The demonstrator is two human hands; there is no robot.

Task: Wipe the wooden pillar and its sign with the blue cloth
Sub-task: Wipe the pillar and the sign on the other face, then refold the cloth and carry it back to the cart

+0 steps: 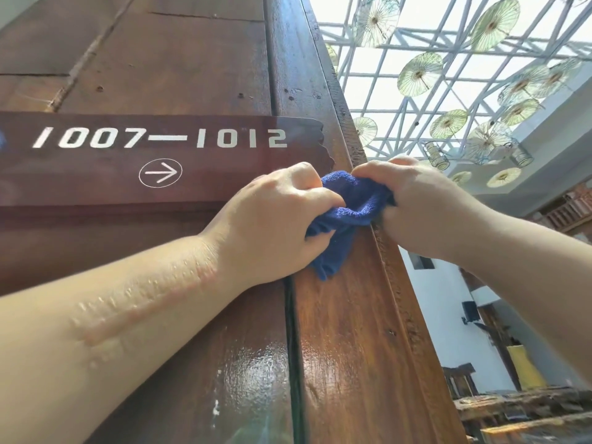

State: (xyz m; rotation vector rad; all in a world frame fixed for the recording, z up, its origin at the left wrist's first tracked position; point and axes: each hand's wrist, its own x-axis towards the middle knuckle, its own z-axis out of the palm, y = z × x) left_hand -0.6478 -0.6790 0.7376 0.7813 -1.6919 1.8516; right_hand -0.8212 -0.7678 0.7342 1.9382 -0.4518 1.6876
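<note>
A tall wooden pillar (346,331) fills the left and middle of the head view. A dark wooden sign (96,187) with white digits 1007—1012 and a circled arrow is fixed across it. A bunched blue cloth (349,203) lies against the pillar's right edge, just below the sign's right end. My left hand (272,219) grips the cloth's left part, fingers curled round it. My right hand (419,206) grips its right part at the pillar's corner. A tail of the cloth hangs down below my left hand.
To the right of the pillar, a glazed roof with a white frame (400,91) carries several hanging paper umbrellas (419,73). Lower right, a white wall, a yellow object (525,366) and dark wooden furniture (525,408) show.
</note>
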